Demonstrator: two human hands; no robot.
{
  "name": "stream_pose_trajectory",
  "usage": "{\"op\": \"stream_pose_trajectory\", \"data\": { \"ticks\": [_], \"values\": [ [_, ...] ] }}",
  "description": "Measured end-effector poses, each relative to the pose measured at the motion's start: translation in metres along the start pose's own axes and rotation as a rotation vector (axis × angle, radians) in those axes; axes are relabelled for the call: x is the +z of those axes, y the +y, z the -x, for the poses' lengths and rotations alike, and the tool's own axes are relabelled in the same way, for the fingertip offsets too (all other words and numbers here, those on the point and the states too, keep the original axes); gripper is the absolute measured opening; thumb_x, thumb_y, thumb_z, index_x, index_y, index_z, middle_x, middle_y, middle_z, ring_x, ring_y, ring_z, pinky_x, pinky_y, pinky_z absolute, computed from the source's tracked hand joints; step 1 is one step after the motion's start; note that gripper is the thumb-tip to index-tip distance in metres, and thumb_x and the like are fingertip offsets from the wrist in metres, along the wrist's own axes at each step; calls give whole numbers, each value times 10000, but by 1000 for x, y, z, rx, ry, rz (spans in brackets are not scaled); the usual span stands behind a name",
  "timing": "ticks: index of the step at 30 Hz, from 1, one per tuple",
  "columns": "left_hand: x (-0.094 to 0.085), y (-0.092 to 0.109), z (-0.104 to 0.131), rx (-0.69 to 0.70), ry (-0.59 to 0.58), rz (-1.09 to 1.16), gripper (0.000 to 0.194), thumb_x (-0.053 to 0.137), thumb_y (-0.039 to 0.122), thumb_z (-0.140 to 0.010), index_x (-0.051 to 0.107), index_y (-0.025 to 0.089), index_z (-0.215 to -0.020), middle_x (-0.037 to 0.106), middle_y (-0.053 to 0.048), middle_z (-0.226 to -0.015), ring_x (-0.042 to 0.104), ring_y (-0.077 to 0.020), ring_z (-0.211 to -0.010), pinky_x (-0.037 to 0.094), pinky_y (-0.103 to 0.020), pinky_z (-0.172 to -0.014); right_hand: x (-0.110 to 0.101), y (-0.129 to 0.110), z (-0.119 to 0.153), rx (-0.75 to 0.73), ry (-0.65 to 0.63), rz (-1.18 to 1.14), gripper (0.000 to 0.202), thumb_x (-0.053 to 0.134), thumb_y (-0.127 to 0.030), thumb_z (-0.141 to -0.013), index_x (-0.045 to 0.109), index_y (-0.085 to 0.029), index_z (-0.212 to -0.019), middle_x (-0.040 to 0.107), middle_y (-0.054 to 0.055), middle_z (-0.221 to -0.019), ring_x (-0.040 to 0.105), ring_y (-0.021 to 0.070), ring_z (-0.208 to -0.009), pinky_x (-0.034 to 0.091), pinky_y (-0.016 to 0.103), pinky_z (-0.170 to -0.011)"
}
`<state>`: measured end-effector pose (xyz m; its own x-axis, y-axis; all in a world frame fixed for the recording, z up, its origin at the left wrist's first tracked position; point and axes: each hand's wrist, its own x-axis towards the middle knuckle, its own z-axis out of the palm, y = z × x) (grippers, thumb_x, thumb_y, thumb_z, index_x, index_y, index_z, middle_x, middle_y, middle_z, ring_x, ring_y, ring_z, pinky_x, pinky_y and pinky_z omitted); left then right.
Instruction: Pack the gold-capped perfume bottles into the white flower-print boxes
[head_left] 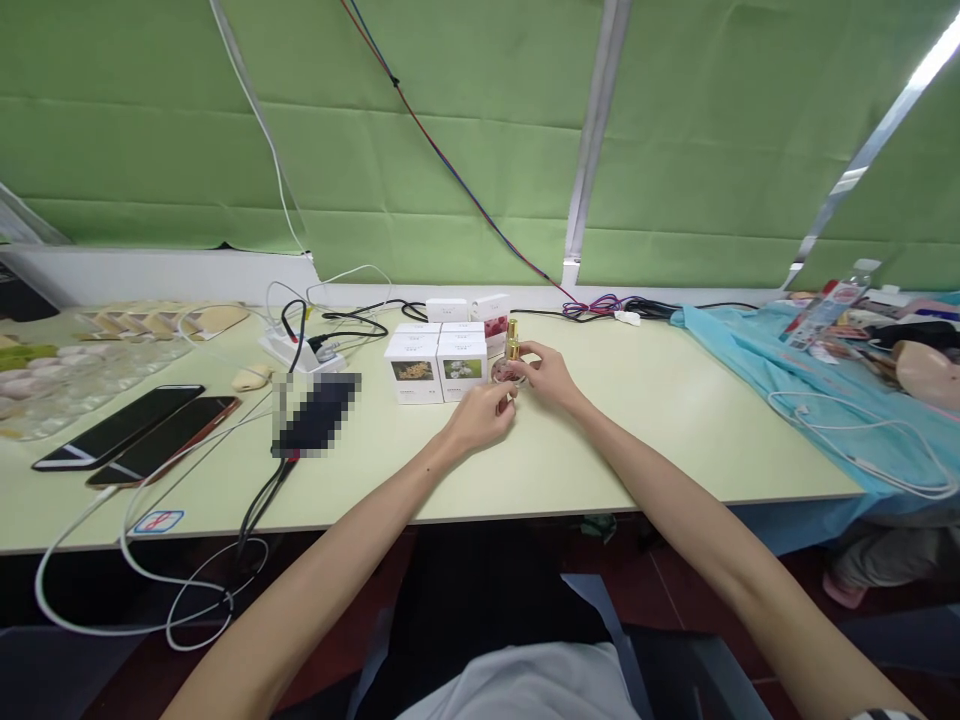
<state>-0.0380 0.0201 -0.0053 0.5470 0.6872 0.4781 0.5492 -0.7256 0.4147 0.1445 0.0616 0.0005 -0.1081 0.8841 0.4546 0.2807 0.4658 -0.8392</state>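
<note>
Hands, left point(482, 415) and right point(551, 375): bare, fingers slender. Forearms, left point(352, 550) and right point(690, 520): bare, slim at the wrist, widening gradually toward the elbow. Marking on left forearm: single small spot point(428, 468), close behind the wrist. Sleeve edge point(885, 714), extreme lower right of view: white with black banding; remainder cut off by the frame. Upper garment point(540, 685): plain, white to light grey, soft fabric with loose creases. Lower garment point(495, 580): black, covering the lap; seams and cut indistinct in shadow.
</note>
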Motion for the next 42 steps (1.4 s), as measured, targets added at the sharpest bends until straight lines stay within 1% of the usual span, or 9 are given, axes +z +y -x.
{"op": "stream_pose_trajectory", "data": {
  "ticks": [3, 8, 13, 16, 21, 25, 29, 36, 42],
  "values": [
    [-1, 1, 0, -22, 24, 7, 164, 505, 171, -877, 653, 195, -943, 611, 6, -674, 534, -161, -605, 382, -288, -634, -7, -1, 5, 28, -29, 23, 363, 723, -430, -783, 729, -153, -1016, 739, 97, -1058, 664, 176, -762, 513, 281, -624],
    [-4, 5, 2, -86, 66, 48, 244, 498, 183, -902, 633, 203, -1105, 609, 21, -674, 540, -157, -596, 377, -277, -624, -17, -4, 8, 44, -68, 56, 394, 754, -492, -741, 730, -158, -950, 747, 80, -990, 582, 130, -625, 418, 254, -517],
    [-5, 4, 1, -153, 96, 90, 298, 498, 227, -930, 559, 193, -1220, 567, 45, -636, 527, -152, -569, 359, -269, -596, -20, -8, 7, 40, -102, 50, 408, 757, -522, -735, 726, -150, -901, 738, 77, -958, 559, 127, -640, 401, 255, -520],
    [-4, 1, 0, -173, 102, 98, 395, 499, 234, -930, 487, 178, -1321, 558, 55, -625, 522, -156, -561, 353, -266, -588, -21, -9, 8, 19, -111, 75, 410, 742, -532, -744, 729, -150, -890, 734, 74, -926, 563, 139, -669, 395, 257, -533],
    [-3, -1, -1, -211, 56, 50, 552, 486, 225, -928, 390, 163, -1468, 584, 45, -632, 545, -174, -584, 355, -270, -600, -19, -9, 8, -3, -131, 177, 394, 719, -521, -778, 762, -153, -911, 751, 60, -922, 480, 108, -607, 367, 263, -547],
    [-2, -3, -2, -240, 2, -2, 540, 498, 206, -906, 475, 166, -1444, 644, 2, -694, 562, -185, -616, 359, -282, -606, -18, -10, 10, -20, -148, 228, 351, 699, -478, -811, 784, -158, -929, 750, 38, -862, 431, 99, -573, 349, 270, -561],
    [-1, -6, -2, -232, -1, 2, 510, 519, 220, -896, 536, 146, -1400, 653, -18, -711, 564, -190, -627, 376, -291, -623, -17, -10, 11, -41, -154, 254, 333, 676, -470, -831, 779, -160, -895, 726, 23, -798, 421, 102, -574, 347, 268, -573],
    [-2, -4, -2, -194, 6, 29, 461, 508, 193, -893, 571, 152, -1349, 650, -16, -709, 567, -181, -625, 389, -285, -624, -15, -9, 10, -83, -153, 302, 437, 613, -564, -873, 740, -155, -783, 646, 7, -673, 433, 119, -594, 338, 272, -593],
    [-2, -4, -2, -197, 0, 15, 514, 516, 208, -900, 542, 137, -1408, 654, -17, -706, 574, -184, -629, 400, -287, -628, -16, -7, 10, -63, -163, 300, 332, 711, -493, -793, 718, -162, -779, 610, -16, -671, 440, 117, -619, 334, 260, -596]
  ]
}}
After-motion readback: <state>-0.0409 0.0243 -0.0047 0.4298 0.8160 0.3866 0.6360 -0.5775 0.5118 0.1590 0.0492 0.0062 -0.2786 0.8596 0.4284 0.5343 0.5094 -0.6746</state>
